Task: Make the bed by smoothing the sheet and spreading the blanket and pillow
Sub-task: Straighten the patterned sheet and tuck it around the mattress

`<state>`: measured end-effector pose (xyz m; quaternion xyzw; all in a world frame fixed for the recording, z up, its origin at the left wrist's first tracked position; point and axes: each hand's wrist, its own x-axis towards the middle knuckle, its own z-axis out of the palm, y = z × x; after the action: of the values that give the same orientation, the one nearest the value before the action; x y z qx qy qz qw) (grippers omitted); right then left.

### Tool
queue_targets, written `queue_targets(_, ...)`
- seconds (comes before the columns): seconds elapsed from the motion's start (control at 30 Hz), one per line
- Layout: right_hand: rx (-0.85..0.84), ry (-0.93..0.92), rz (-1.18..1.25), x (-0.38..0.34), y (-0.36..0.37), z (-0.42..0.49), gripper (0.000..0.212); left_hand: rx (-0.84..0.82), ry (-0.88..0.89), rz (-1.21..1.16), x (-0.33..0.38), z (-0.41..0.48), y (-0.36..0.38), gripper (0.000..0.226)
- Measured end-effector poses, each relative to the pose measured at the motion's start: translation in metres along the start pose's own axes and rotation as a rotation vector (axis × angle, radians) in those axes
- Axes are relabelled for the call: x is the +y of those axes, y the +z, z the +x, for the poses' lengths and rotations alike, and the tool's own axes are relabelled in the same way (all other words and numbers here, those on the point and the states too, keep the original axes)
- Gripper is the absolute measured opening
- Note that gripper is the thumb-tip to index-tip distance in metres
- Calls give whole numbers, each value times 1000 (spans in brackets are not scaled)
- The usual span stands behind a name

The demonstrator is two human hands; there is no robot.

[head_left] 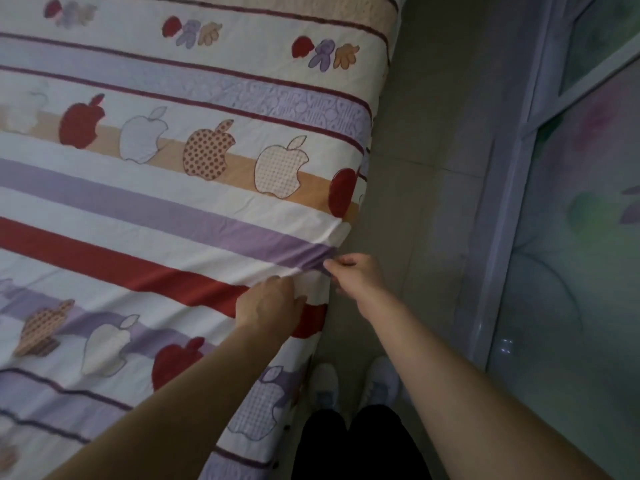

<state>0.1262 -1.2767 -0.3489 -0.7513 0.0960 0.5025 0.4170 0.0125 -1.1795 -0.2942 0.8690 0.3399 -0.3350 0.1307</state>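
Along the bed's near edge, right under my fingertips, the sheet is bunched into a tight ridge. L hand curls down into that fold, tips hidden in cloth, thumb spread toward the drop side. R hand, just beside it on the floor side, pinches the hem betw. thumb and forefinger, other fingers curled in. Beyond my fingers the sheet lies flat across the mattress, w/ faint creases fanning from the grip. Risks, as judged: an uneven pull, R vs L, would skew the stripes and drag slack off the far side; the thin pinch may slip and leave the ridge in place. Count: 2 hands, both on cloth; 1 sheet; 2 white shoes below my wrists on the floor. Blanket: 0 seen. Pillow: 0 seen.
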Motion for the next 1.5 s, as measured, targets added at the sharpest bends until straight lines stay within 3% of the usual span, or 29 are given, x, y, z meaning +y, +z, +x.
queue_targets(0.17, -61, 33, 61, 43, 36, -14, 31, 0, 10, -5, -12, -22, 42, 42)
queue_targets(0.27, 27, -9, 86, 57, 50, -16, 20, 21, 17, -38, -13, -27, 57, 38)
queue_targets(0.43, 133, -78, 73, 66, 55, -17, 26, 85, 49, -94, -12, -30, 71, 15)
queue_targets(0.83, 213, -35, 59, 91, 33, -41, 21, -17, 72, -217, -1, -50, 84, 12)
queue_targets(1.13, 138, -2, 101, 108, 36, -30, 15, 86, 107, -143, -6, -55, 91, 24)
queue_targets(1.5, -33, 63, 12, 125, 57, -69, 6, 7, 85, -96, -60, -85, 96, 18)
